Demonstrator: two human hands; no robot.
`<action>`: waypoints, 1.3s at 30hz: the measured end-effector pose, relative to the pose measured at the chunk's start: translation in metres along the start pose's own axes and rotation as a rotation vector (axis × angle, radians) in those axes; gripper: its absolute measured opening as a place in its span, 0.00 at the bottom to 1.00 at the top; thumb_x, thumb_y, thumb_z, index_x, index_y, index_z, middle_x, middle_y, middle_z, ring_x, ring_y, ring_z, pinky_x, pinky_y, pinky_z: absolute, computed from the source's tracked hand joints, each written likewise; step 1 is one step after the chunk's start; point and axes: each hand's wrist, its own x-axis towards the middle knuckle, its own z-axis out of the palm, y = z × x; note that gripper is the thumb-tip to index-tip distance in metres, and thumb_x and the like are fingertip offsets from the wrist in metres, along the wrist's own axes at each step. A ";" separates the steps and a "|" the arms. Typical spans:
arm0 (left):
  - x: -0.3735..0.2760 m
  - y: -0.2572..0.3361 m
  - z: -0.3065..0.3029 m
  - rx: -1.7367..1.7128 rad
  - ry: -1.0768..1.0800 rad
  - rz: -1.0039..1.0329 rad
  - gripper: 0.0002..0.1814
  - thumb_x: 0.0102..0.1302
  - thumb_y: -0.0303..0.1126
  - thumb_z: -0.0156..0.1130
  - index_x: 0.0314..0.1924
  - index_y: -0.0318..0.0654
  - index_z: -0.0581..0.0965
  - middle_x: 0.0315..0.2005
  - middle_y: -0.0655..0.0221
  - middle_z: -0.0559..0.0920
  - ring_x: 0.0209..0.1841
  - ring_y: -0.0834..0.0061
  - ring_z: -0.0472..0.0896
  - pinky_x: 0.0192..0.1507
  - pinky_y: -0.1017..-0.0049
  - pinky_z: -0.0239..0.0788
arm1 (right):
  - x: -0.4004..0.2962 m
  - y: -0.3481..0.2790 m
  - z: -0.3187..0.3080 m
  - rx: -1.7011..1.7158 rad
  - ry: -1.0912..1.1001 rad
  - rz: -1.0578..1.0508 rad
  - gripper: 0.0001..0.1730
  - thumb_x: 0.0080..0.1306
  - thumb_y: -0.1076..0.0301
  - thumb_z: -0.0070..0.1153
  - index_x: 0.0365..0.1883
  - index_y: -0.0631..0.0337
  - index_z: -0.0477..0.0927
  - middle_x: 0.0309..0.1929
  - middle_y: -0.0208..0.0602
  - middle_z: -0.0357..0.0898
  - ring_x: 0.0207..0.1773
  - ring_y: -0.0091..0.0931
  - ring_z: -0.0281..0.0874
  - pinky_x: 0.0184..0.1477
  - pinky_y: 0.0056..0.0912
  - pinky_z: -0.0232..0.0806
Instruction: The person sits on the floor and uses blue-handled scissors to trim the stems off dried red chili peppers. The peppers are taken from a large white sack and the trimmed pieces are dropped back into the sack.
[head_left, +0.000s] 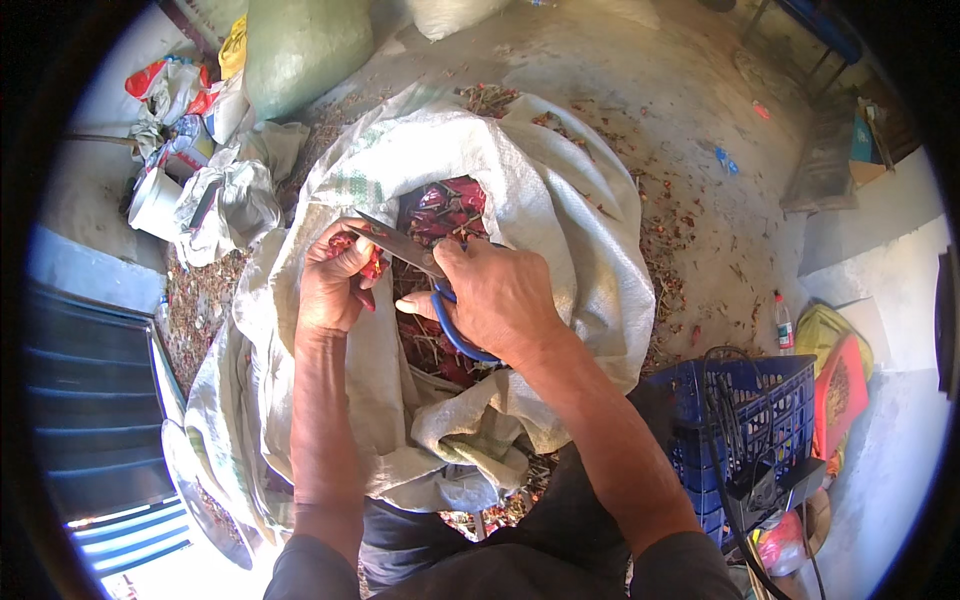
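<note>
Several dried red chili peppers (373, 264) are bunched in my left hand (334, 279), over the left rim of a white woven sack (525, 187). My right hand (501, 296) grips blue-handled scissors (405, 249), thumb at the handle loop. The scissor blades reach across to the peppers at my left fingertips, their tips parted slightly. Inside the sack mouth, more dried red chilies (442, 210) lie with stems and stalks, partly covered by my right hand and the scissors.
A blue plastic crate (780, 405) with a black cable stands at right, near a plastic bottle (784, 326) and a red tray (840, 394). Stem scraps litter the concrete floor (720, 247). A large green sack (307, 52) and a white bucket (155, 201) stand at upper left.
</note>
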 end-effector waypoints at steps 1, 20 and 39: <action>0.002 0.000 0.001 -0.007 -0.002 0.006 0.08 0.65 0.28 0.68 0.42 0.35 0.81 0.30 0.70 0.83 0.24 0.83 0.72 0.22 0.83 0.59 | -0.001 0.000 0.001 -0.006 0.018 0.004 0.30 0.56 0.38 0.66 0.34 0.59 0.77 0.22 0.41 0.77 0.25 0.40 0.81 0.27 0.43 0.72; -0.151 0.090 -0.108 0.628 0.727 0.141 0.04 0.70 0.25 0.61 0.42 0.37 0.80 0.31 0.74 0.81 0.28 0.87 0.74 0.33 0.84 0.68 | -0.013 0.006 0.004 0.046 -0.024 0.189 0.30 0.57 0.38 0.65 0.31 0.60 0.80 0.20 0.43 0.80 0.26 0.40 0.83 0.31 0.43 0.73; -0.003 -0.048 0.028 1.758 -0.361 0.016 0.49 0.51 0.36 0.78 0.72 0.45 0.64 0.69 0.42 0.65 0.68 0.46 0.68 0.69 0.58 0.63 | -0.006 0.053 -0.004 -0.295 -0.366 0.457 0.11 0.65 0.61 0.57 0.38 0.55 0.86 0.38 0.42 0.87 0.43 0.36 0.87 0.44 0.40 0.76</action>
